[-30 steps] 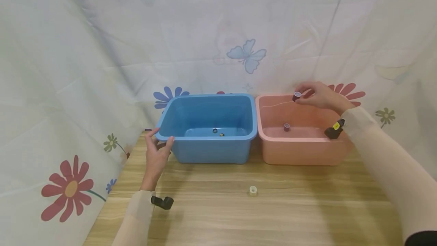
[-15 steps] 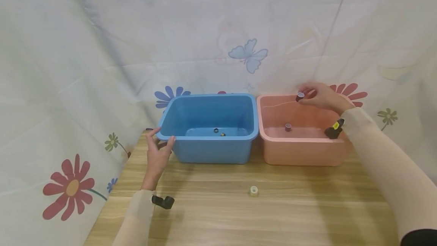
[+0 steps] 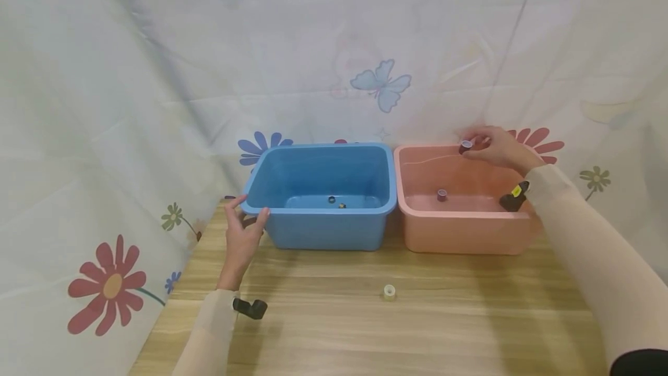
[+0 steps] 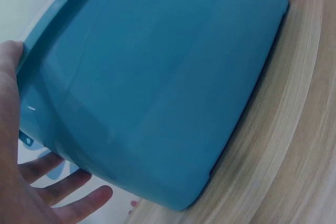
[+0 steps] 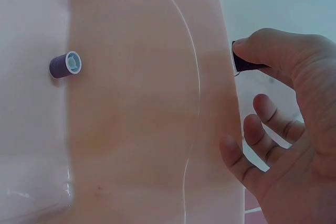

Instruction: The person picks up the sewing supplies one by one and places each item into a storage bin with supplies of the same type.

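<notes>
In the head view, my left hand holds the near left corner of a blue plastic tub, thumb and a finger at its rim. The left wrist view shows other fingers along the tub's outer wall. My right hand pinches a dark purple thread spool between thumb and finger, up at the back rim of a pink tub. Its remaining fingers are spread loosely in the right wrist view. A second purple spool lies on the pink tub's floor.
Two small dark items, one a ring shape and one with yellow, lie inside the blue tub. A cream-coloured spool stands on the wooden table in front. Behind the side-by-side tubs hangs a flowered curtain.
My right hand has shifted slightly to the right along the pink tub's back rim, still pinching the spool. The left hand keeps its place on the blue tub.
</notes>
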The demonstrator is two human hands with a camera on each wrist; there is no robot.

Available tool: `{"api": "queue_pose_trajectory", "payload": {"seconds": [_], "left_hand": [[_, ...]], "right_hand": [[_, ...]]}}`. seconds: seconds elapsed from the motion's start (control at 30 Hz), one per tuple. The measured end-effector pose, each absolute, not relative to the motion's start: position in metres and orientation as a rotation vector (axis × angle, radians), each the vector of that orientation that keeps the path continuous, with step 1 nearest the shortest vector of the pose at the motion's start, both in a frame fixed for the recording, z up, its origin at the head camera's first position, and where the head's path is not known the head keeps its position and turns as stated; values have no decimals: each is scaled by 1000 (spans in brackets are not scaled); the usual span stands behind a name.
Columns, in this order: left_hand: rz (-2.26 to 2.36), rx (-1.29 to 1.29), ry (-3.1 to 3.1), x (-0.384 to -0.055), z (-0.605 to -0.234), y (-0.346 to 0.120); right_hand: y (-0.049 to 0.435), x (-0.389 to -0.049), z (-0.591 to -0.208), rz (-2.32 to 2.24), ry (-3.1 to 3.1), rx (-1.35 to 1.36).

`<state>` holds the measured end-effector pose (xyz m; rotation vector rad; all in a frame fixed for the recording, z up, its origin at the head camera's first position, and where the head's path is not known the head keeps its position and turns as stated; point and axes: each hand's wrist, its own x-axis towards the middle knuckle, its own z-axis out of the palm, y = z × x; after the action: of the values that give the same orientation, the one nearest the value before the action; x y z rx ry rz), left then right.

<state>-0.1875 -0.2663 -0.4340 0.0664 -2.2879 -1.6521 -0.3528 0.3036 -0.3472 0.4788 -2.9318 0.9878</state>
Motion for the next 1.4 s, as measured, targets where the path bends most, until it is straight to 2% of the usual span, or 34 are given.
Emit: {"api": "queue_pose_trajectory", "payload": {"seconds": [0.47, 1.4], "left_hand": [[-1643, 55, -2248, -208, -464, -280], [-1616, 60, -2242, -208, -466, -282]], "right_hand": [[309, -345, -344, 1027, -2934, 524], [299, -344, -336, 1036, -2972, 527]]}}
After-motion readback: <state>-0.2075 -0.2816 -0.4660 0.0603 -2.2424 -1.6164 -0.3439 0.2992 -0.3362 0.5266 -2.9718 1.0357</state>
